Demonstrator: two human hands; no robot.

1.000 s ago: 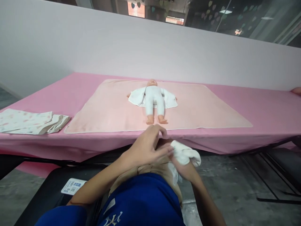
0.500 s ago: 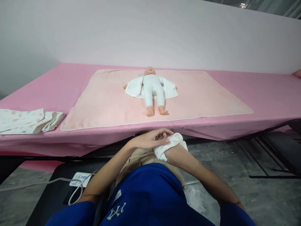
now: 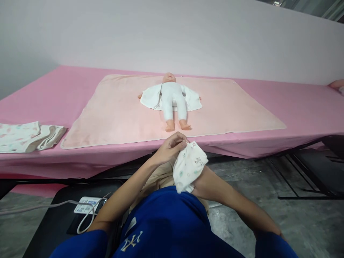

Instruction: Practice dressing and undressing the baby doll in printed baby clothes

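Observation:
My left hand (image 3: pixel 170 147) pinches the top edge of a small white printed garment (image 3: pixel 189 165) just below the table's front edge. The garment covers my right hand, so its fingers are hidden; only my right forearm (image 3: pixel 231 200) shows. A baby doll (image 3: pixel 173 100) in a white suit lies on its back on an open white cloth, in the middle of a pale pink towel (image 3: pixel 120 114). Its feet point toward me, a short way beyond my hands.
The towel lies on a long table with a pink cover (image 3: pixel 303 111) against a white wall. Folded printed cloths (image 3: pixel 27 135) sit at the left end. A small device with a white cable (image 3: pixel 87 206) rests on a black surface below left. Another doll's part (image 3: pixel 337 84) shows far right.
My left hand has lifted the garment's edge, and the garment now hangs open over my right hand instead of bunched on the wrist. The view tilted slightly.

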